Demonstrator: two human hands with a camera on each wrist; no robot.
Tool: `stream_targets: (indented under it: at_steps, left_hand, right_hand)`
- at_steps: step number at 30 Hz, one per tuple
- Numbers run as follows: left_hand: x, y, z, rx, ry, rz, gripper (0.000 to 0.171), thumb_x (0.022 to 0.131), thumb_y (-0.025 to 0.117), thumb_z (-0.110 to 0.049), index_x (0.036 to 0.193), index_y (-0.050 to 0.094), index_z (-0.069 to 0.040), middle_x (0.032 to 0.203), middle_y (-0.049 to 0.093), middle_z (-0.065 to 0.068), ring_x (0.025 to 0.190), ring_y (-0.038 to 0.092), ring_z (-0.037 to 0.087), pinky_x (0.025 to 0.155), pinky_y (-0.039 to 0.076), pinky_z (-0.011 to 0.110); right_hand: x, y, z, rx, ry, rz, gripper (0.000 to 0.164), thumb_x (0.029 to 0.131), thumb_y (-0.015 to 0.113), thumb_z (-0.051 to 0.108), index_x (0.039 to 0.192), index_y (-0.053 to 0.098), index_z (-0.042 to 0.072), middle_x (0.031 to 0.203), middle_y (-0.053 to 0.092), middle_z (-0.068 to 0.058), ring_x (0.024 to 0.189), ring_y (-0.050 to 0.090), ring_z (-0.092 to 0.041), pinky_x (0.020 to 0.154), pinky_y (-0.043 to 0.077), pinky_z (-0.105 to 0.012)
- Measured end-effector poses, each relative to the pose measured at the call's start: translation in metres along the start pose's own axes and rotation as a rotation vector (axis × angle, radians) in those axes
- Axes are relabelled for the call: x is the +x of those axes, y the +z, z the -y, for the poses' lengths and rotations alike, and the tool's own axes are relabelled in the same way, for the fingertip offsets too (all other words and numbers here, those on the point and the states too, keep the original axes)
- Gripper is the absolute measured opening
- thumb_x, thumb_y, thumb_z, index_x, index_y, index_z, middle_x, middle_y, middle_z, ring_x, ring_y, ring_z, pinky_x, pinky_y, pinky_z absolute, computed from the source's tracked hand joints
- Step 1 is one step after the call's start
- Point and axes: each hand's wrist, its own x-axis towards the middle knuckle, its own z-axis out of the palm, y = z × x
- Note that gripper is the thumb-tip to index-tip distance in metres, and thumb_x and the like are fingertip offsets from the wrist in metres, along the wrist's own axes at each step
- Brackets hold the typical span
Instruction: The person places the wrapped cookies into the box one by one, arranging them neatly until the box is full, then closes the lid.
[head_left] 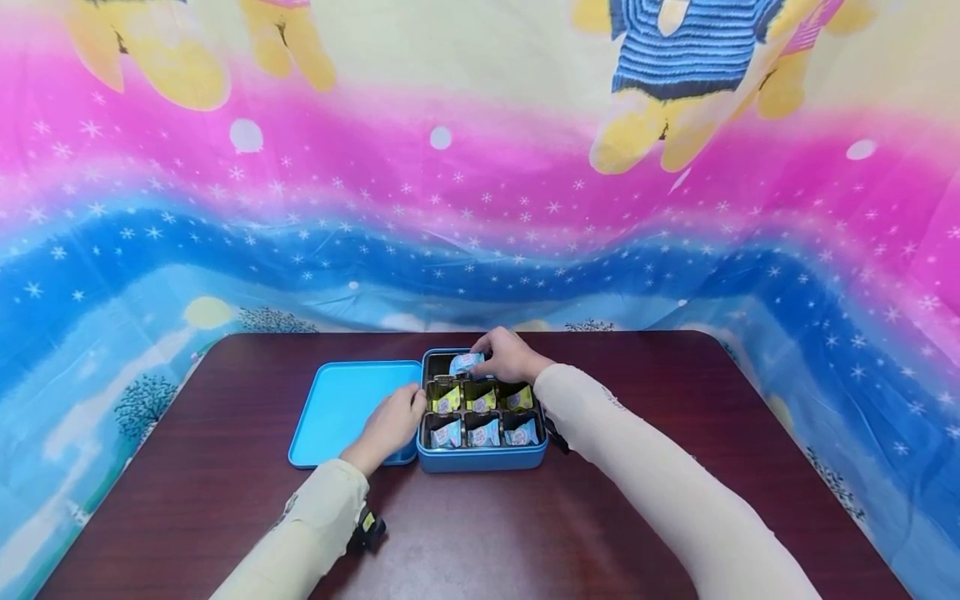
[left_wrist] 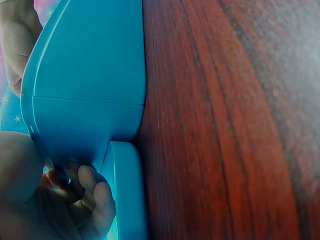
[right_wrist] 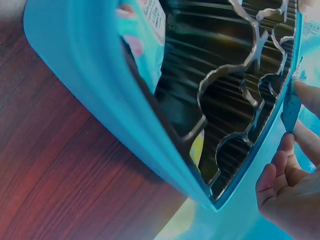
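Observation:
A blue box point(head_left: 483, 461) with a dark compartment tray stands on the table. Three blue-wrapped packets point(head_left: 483, 432) fill its front row, and three yellow-green packets point(head_left: 482, 401) lie in the middle row. My right hand point(head_left: 512, 357) pinches another small blue packet point(head_left: 466, 362) over the back row; in the right wrist view that packet point(right_wrist: 291, 107) shows edge-on between thumb and fingers, beside the box rim. At the box's left wall, my left hand point(head_left: 388, 422) grips the rim; its curled fingers point(left_wrist: 102, 200) show against the wall in the left wrist view.
The bright blue lid point(head_left: 337, 408) lies flat, inner side up, right beside the box on the left, partly under my left hand. A dark red wooden table point(head_left: 465, 533) bears both. Behind it hangs a printed cloth point(head_left: 480, 192) with snowflakes.

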Motion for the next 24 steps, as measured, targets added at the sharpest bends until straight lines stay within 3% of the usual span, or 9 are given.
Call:
stream_targets:
  at_steps: [17,24]
  left_hand:
    - [-0.001,-0.001,0.000,-0.007,-0.016,0.000,0.031,0.108,0.039,-0.027,0.083,0.049,-0.012,0.071,0.047,0.006,0.059,0.045,0.020,0.056,0.036,0.032]
    - [-0.001,-0.001,0.000,-0.003,-0.009,-0.004,0.030,0.108,0.039,-0.027,0.084,0.050,-0.012,0.071,0.047,0.006,0.061,0.045,0.020,0.057,0.036,0.033]
  right_hand:
    - [0.005,0.015,0.016,-0.162,-0.016,-0.048,0.035,0.095,0.071,0.023,0.127,0.070,0.009,0.135,0.066,-0.009,0.131,0.055,-0.030,0.105,0.049,-0.045]
    - [0.007,0.020,0.020,-0.230,-0.006,-0.051,0.034,0.097,0.069,0.026,0.127,0.070,0.011,0.136,0.064,-0.009,0.133,0.050,-0.032,0.109,0.044,-0.048]
